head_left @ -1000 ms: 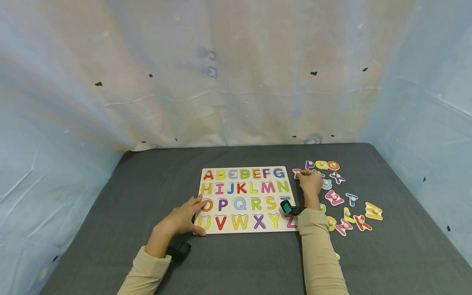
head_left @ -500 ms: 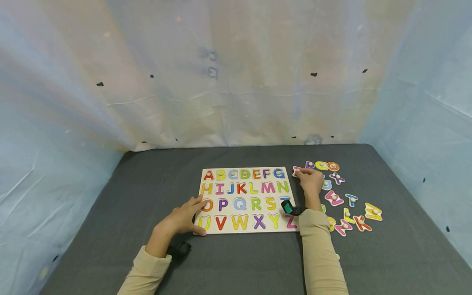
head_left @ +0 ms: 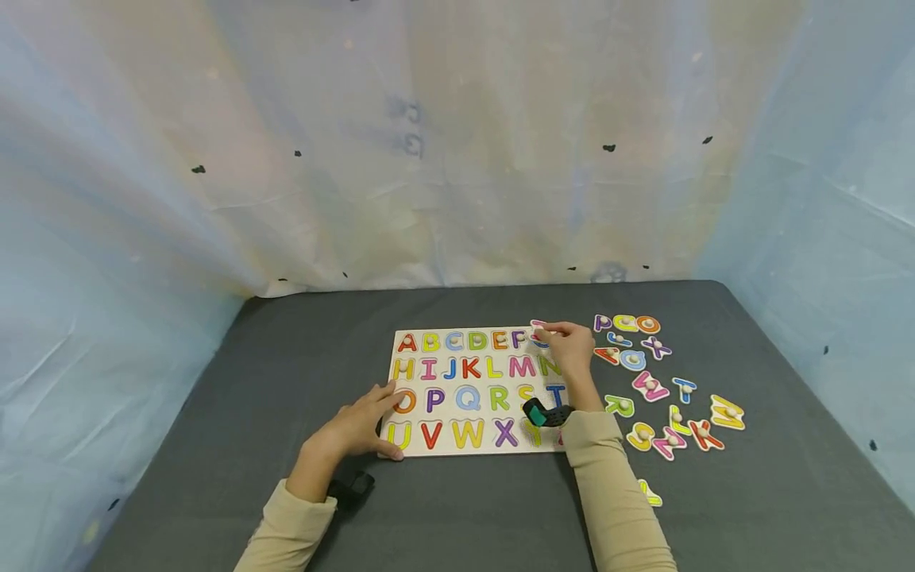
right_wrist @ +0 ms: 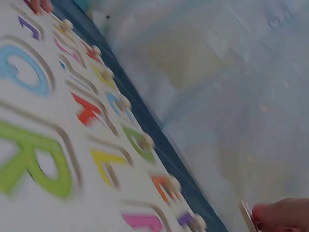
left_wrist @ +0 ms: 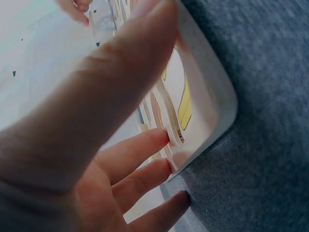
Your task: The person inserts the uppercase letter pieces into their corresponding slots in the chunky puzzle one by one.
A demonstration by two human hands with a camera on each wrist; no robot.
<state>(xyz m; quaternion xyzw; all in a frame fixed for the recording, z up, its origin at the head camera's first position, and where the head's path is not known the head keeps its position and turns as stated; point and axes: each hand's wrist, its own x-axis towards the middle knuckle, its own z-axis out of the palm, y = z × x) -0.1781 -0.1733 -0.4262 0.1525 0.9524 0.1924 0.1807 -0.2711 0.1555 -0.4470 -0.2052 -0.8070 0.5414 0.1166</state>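
A wooden alphabet puzzle board (head_left: 449, 413) lies on the dark cloth. Knobbed letter pieces sit in its top row, and the knobbed H piece (head_left: 403, 369) is in the second row. My left hand (head_left: 350, 425) rests at the board's lower left corner, fingers on the left edge and thumb by the front edge. Over the top right corner, my right hand (head_left: 572, 349) pinches a pink-edged letter piece (head_left: 536, 324), its face largely covered by the fingers. That piece (right_wrist: 247, 216) appears edge-on in the right wrist view, apart from the board.
Several loose knobbed pieces lie right of the board, among them an orange O (head_left: 648, 324), a purple X (head_left: 656, 347), a green R (head_left: 619, 405) and a red K (head_left: 705, 434). A pale sheet (head_left: 457, 199) hangs behind the table.
My right hand has lifted the pink-edged piece from the table beside the board and carried it left over the top right corner. The left hand stays at its corner.
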